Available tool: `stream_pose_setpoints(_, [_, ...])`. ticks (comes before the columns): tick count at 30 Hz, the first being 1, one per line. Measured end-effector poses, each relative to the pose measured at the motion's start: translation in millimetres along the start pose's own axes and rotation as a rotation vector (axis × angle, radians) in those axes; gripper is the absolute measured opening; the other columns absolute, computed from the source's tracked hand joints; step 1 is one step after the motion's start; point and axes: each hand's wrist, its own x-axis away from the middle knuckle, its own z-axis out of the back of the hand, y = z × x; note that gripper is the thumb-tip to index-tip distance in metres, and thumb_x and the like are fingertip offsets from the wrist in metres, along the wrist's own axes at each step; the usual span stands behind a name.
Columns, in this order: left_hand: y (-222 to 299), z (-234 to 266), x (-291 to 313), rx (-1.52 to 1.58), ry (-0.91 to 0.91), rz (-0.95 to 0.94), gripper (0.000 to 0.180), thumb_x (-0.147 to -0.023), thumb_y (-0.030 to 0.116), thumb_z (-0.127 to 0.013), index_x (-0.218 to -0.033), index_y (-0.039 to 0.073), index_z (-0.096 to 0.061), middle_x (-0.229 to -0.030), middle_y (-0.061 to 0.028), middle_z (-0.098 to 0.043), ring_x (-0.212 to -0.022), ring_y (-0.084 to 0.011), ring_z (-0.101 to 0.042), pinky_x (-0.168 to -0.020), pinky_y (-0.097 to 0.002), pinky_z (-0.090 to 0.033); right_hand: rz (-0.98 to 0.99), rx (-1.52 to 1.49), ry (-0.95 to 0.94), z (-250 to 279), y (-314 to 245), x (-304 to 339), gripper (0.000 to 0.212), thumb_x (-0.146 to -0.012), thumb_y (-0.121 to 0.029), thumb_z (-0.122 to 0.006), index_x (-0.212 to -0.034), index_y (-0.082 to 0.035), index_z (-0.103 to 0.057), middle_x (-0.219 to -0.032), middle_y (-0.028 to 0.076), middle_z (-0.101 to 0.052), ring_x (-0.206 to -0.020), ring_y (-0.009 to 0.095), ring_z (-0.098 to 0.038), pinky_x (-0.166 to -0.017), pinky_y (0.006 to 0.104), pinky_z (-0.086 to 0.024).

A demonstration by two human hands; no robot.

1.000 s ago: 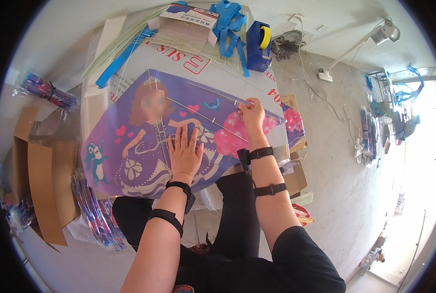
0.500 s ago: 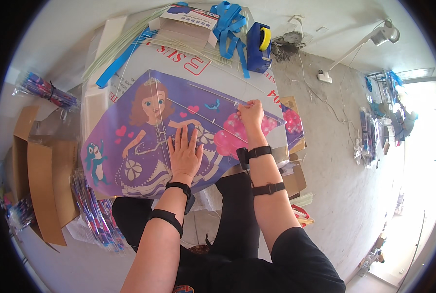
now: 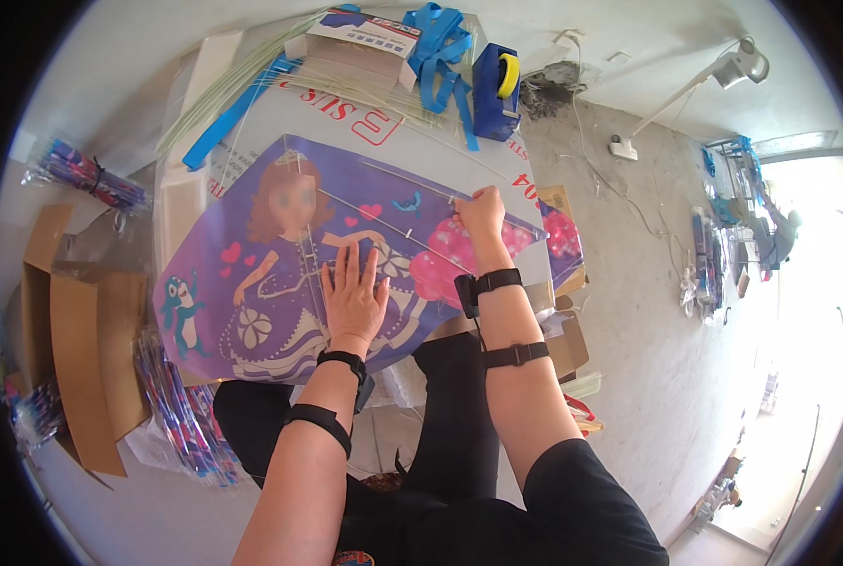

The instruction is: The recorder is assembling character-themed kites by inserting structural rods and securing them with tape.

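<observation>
A purple kite (image 3: pixel 294 269) printed with a princess, hearts and pink balloons lies flat across the grey work surface (image 3: pixel 336 127). My left hand (image 3: pixel 353 304) rests palm down on its lower middle, fingers spread, holding nothing. At the kite's upper right edge, my right hand (image 3: pixel 483 217) is closed in a pinch. Its fingertips are at the end of a thin rod (image 3: pixel 407 179) that runs along that edge; the exact grip is partly hidden. A second thin rod (image 3: pixel 360 209) slants over the print and carries a small white clip (image 3: pixel 409 233).
Along the far edge are pale thin sticks (image 3: pixel 218 94), an opened small carton (image 3: pixel 369 40), blue ribbon (image 3: pixel 445 52) and a blue tape dispenser (image 3: pixel 495 99). An open cardboard box (image 3: pixel 86 368) and wrapped bundles (image 3: pixel 190 415) stand at left. A bare wall (image 3: pixel 629 274) rises at right.
</observation>
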Motion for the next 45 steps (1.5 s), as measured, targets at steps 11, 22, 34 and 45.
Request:
stream_pose_setpoints(11, [1, 1, 0, 0.008, -0.005, -0.001, 0.052, -0.092, 0.039, -0.047, -0.140, 0.019, -0.042, -0.150, -0.0094, -0.029, -0.139, -0.0274, -0.025, -0.113, -0.0503, -0.017, 0.003, 0.415, -0.194, 8, -13, -25, 0.029, -0.074, -0.015, -0.075, -0.070, 0.008, -0.058, -0.054, 0.015, -0.062, -0.044, 0.019, -0.063, -0.043, 0.0296, -0.052])
stream_pose_setpoints(22, [0, 2, 0, 0.008, 0.013, -0.003, 0.051, -0.092, 0.039, -0.048, -0.139, 0.018, -0.044, -0.149, -0.0101, -0.030, -0.139, -0.0280, -0.026, -0.112, -0.0509, -0.019, 0.074, 0.574, -0.400, 30, -26, -22, 0.044, -0.074, -0.033, -0.076, -0.060, 0.006, -0.061, -0.057, 0.012, -0.064, -0.043, 0.019, -0.061, -0.045, 0.0292, -0.052])
stream_pose_setpoints(34, [-2, 6, 1, 0.017, 0.035, -0.006, 0.051, -0.090, 0.037, -0.051, -0.137, 0.017, -0.045, -0.148, -0.0109, -0.033, -0.138, -0.0293, -0.027, -0.111, -0.0516, -0.021, -0.065, 0.233, -0.246, 24, -10, -63, 0.038, -0.087, -0.031, -0.062, -0.084, 0.006, -0.064, -0.057, 0.015, -0.063, -0.045, 0.021, -0.062, -0.047, 0.0325, -0.052])
stream_pose_setpoints(45, [-2, 5, 2, 0.010, 0.034, -0.010, 0.051, -0.090, 0.037, -0.051, -0.137, 0.017, -0.045, -0.148, -0.0111, -0.032, -0.138, -0.0296, -0.028, -0.111, -0.0524, -0.022, 0.228, 0.240, 0.086, 57, -87, -138, 0.026, -0.081, -0.032, -0.065, -0.096, -0.011, -0.072, -0.073, 0.010, -0.067, -0.061, 0.023, -0.065, -0.059, 0.0340, -0.052])
